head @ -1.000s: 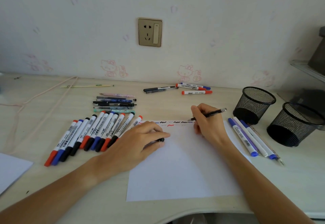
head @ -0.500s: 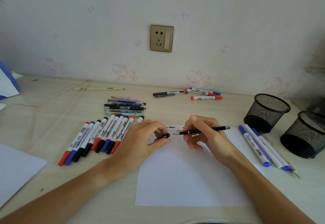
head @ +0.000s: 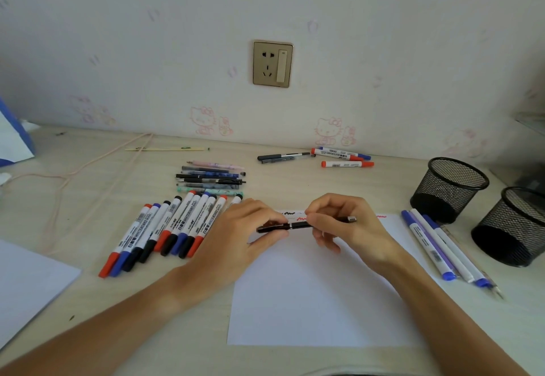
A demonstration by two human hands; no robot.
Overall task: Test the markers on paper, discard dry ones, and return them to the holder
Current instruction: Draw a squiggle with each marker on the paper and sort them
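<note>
Spanning the whole lower view, a pale wood-grain bench (head: 295,182) runs back to a white wall (head: 383,36) printed with faint pink cartoon cats, where a brass-coloured socket plate (head: 272,63) sits above the bench's far edge. A white sheet of paper (head: 312,296) lies near the front edge, with red and black squiggles (head: 290,214) along its far margin. Over that margin both hands meet on a black pen (head: 303,224) held level above the sheet: the left hand (head: 236,237) pinches the cap end between thumb and fingertips, and the right hand (head: 345,225) pinches the barrel, its fingers curled round it; cap and barrel touch at a thin pale ring. Whether the cap is fully seated cannot be told.

Left of the paper a row of whiteboard markers (head: 165,228) with red, blue and black caps lies side by side, angled toward the front-left corner. Beyond them a small pile of thin pens (head: 211,179) lies crosswise. Close to the far edge are a dark pen (head: 283,157) and three more markers (head: 343,159). Right of the paper several white and purple pens (head: 436,246) lie parallel, and just beyond them, by the right edge, stand two black mesh holders (head: 449,188), touching or nearly so. A pink cord (head: 88,169) trails across the left part of the bench, a pale pencil (head: 165,149) lies near the far edge, and another white sheet (head: 29,284) sits at the front-left corner
</note>
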